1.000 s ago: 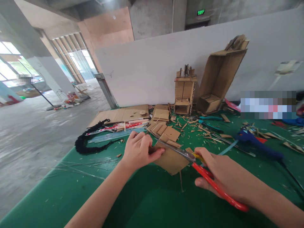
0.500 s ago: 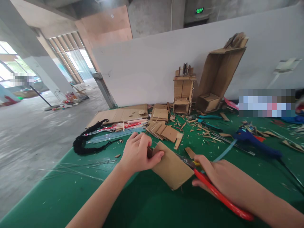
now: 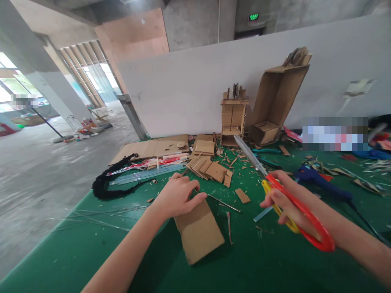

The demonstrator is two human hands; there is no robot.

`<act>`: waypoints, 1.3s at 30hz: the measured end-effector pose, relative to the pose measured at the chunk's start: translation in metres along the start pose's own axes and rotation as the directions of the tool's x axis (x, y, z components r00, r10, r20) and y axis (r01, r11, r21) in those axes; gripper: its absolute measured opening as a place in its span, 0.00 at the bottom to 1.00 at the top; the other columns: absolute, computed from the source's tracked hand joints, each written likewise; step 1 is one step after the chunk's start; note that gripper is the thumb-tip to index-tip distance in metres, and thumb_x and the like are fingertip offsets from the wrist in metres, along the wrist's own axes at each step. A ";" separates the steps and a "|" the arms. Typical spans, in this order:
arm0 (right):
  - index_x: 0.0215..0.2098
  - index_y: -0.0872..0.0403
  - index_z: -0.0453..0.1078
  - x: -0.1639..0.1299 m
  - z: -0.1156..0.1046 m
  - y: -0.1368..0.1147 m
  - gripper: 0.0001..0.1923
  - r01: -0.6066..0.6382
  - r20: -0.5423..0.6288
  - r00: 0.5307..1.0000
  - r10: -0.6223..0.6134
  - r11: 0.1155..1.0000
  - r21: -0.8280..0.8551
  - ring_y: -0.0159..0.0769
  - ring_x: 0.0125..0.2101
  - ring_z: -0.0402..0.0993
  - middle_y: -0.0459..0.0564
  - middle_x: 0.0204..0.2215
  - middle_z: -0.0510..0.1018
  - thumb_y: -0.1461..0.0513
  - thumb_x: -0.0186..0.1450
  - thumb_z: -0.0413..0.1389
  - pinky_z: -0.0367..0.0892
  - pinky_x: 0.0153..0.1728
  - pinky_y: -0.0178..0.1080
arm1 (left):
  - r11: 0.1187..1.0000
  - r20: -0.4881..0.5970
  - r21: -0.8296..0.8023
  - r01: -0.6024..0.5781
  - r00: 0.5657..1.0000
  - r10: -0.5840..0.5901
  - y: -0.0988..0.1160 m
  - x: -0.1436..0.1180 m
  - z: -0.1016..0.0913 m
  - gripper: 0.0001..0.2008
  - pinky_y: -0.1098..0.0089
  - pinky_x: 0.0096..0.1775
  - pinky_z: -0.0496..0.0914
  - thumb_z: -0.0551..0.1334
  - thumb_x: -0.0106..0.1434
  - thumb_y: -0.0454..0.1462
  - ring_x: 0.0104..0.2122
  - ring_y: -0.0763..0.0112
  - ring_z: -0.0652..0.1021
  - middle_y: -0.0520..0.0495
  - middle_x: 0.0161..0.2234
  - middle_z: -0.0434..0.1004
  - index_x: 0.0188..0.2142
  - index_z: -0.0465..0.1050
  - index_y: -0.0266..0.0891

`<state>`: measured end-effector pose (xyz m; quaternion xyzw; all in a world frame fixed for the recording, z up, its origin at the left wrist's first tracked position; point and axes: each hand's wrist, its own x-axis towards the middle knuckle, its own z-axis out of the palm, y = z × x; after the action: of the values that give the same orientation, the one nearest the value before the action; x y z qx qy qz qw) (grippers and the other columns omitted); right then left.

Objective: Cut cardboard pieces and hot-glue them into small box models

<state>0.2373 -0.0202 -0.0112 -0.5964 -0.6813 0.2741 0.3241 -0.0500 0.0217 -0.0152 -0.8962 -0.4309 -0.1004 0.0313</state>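
Note:
My left hand (image 3: 180,195) grips the upper end of a rectangular cardboard piece (image 3: 201,232), thumb on top and the other fingers partly hidden behind it. My right hand (image 3: 287,199) holds scissors (image 3: 279,203) with red and yellow handles. Their blades look closed and point up and to the left, apart from the cardboard. Between the hands a small cardboard scrap (image 3: 242,195) lies on the green table (image 3: 244,260), near a thin metal rod (image 3: 224,202) and a narrow pinkish strip (image 3: 229,228).
Several cut cardboard pieces (image 3: 215,171) lie beyond my hands. Behind them stand a small cardboard frame (image 3: 233,116) and a taller cardboard structure (image 3: 277,97) before a white panel (image 3: 183,93). A blue glue gun (image 3: 324,183) rests right; a black fuzzy strand (image 3: 102,187) curls left.
The scissors have come away from the cardboard's edge, and their blades now point upward. My left hand has lowered the cardboard and shifted it slightly left.

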 end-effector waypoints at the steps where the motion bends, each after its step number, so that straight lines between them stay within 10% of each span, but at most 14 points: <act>1: 0.48 0.51 0.55 0.004 -0.003 0.002 0.28 0.020 -0.054 0.998 -0.024 0.997 -0.075 0.41 0.23 0.75 0.51 0.25 0.76 0.41 0.61 0.43 0.65 0.15 0.36 | 1.000 0.006 0.002 -0.002 1.000 0.002 0.001 0.001 0.003 0.18 0.60 0.42 0.61 0.47 0.66 0.47 0.31 0.66 0.73 0.49 0.26 0.73 0.33 0.70 0.40; 11: 0.49 0.58 0.61 0.024 -0.007 0.015 0.27 -0.035 -0.130 0.987 -0.097 0.657 -0.753 0.50 0.21 0.75 0.55 0.18 0.75 0.46 0.66 0.40 0.57 0.19 0.38 | 0.994 -0.046 0.091 -0.064 0.997 0.068 0.031 0.063 0.010 0.11 0.62 0.45 0.64 0.50 0.64 0.35 0.46 0.60 0.69 0.44 0.42 0.73 0.43 0.67 0.38; 18: 0.47 0.53 0.62 0.022 -0.001 0.037 0.26 -0.096 -0.178 0.984 -0.014 0.799 -0.594 0.51 0.27 0.77 0.55 0.25 0.78 0.43 0.62 0.46 0.61 0.24 0.39 | 0.996 0.034 -0.064 -0.064 0.997 0.067 0.039 0.116 0.030 0.08 0.57 0.42 0.66 0.55 0.57 0.33 0.44 0.53 0.71 0.39 0.38 0.74 0.36 0.70 0.35; 25: 0.47 0.55 0.65 0.025 0.001 0.040 0.26 -0.109 -0.218 0.976 0.008 0.886 -0.451 0.52 0.30 0.77 0.56 0.27 0.79 0.46 0.58 0.52 0.66 0.28 0.43 | 0.923 -0.019 -0.384 -0.008 1.000 0.000 0.033 0.092 0.018 0.12 0.72 0.32 0.69 0.53 0.60 0.34 0.30 0.72 0.75 0.49 0.32 0.74 0.45 0.63 0.38; 29: 0.45 0.52 0.64 0.025 0.004 0.026 0.25 -0.101 -0.159 0.982 0.101 0.995 0.006 0.48 0.29 0.78 0.54 0.29 0.80 0.47 0.55 0.57 0.68 0.25 0.43 | 0.588 -0.074 -0.803 0.095 0.964 -0.257 0.047 0.064 0.021 0.10 0.69 0.33 0.70 0.56 0.59 0.35 0.29 0.71 0.76 0.49 0.31 0.72 0.41 0.66 0.38; 32: 0.48 0.53 0.61 0.022 0.015 0.004 0.29 -0.120 0.002 0.991 0.132 0.896 0.428 0.45 0.30 0.78 0.52 0.30 0.80 0.52 0.52 0.61 0.69 0.22 0.39 | 0.372 -0.023 -0.918 0.137 0.919 -0.394 0.063 0.050 0.028 0.06 0.70 0.28 0.69 0.60 0.55 0.35 0.25 0.72 0.76 0.53 0.26 0.69 0.32 0.63 0.39; 39: 0.47 0.54 0.62 0.016 0.048 -0.025 0.27 -0.115 0.135 0.990 0.040 0.783 0.612 0.34 0.23 0.74 0.45 0.26 0.77 0.58 0.50 0.63 0.68 0.21 0.35 | 0.005 0.112 -0.992 0.123 0.918 -0.381 0.068 0.034 0.022 0.09 0.71 0.29 0.69 0.65 0.52 0.36 0.24 0.75 0.74 0.52 0.24 0.72 0.31 0.65 0.36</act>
<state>0.1834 -0.0076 -0.0210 -0.4684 -0.5465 0.5284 0.4502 0.0276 0.0083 -0.0275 -0.5643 -0.3922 -0.4547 -0.5665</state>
